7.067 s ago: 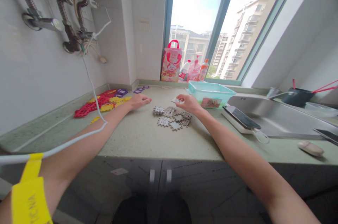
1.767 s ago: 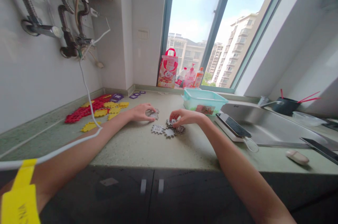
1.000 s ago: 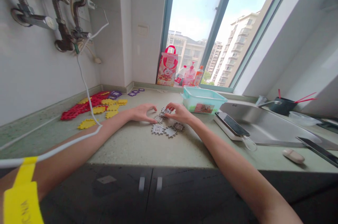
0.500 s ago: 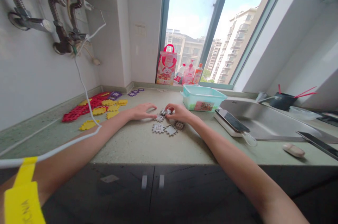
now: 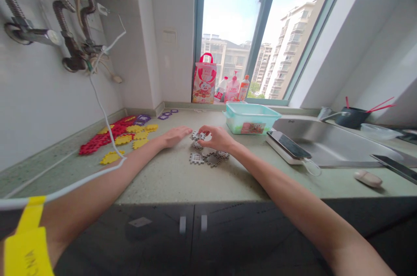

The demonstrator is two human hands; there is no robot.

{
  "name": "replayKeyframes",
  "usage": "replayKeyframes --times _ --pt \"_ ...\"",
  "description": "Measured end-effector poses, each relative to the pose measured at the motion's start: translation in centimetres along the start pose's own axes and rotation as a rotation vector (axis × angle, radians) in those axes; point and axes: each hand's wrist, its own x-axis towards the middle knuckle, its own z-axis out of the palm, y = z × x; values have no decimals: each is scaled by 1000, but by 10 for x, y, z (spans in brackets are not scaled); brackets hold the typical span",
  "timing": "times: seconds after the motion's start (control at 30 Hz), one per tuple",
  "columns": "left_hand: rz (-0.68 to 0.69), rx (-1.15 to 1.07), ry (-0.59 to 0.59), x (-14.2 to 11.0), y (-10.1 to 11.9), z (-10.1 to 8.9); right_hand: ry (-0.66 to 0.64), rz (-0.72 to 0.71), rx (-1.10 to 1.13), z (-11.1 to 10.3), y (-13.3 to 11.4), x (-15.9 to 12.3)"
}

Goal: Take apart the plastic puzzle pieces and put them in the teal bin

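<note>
My right hand (image 5: 216, 138) pinches a grey toothed plastic building tile (image 5: 196, 136) between thumb and fingers, a little above the counter. Just left of it is my left hand (image 5: 177, 136), its fingers stretched out and their tips close to the tile; whether they touch is unclear. Below the held tile is another grey tile (image 5: 197, 144), partly covered. Nearer to me lie a grey window-patterned tile (image 5: 196, 158) and a grey toothed frame tile (image 5: 214, 159). One more grey tile (image 5: 223, 154) is partly hidden under my right wrist.
Red tiles (image 5: 106, 139), yellow tiles (image 5: 140, 143) and purple tiles (image 5: 167, 114) lie to the left. A white cable (image 5: 107, 122) crosses my left forearm. A turquoise tub (image 5: 252, 115) stands behind my right hand. Rightward are a phone (image 5: 289, 144) and the sink (image 5: 325, 141).
The tile in my right hand has moved slightly left. My left thumb, spread before, now barely shows. The camera view has shifted a little.
</note>
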Motion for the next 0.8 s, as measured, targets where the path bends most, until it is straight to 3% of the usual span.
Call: replayKeyframes --times 0.17,0.33,0.5,0.63,0.8 --pt "-9 27 13 3 -5 4 -161 19 -40 3 -3 -3" --pt "-7 28 3 3 -6 3 -173 -2 -75 2 -3 -3" --pt "14 31 2 2 -7 2 -162 -41 18 -16 -18 -6" --pt "14 47 -5 3 -7 3 -311 -85 137 -29 -34 -10" --pt "-11 40 -14 4 -8 4 -442 -65 10 -26 -43 -14"
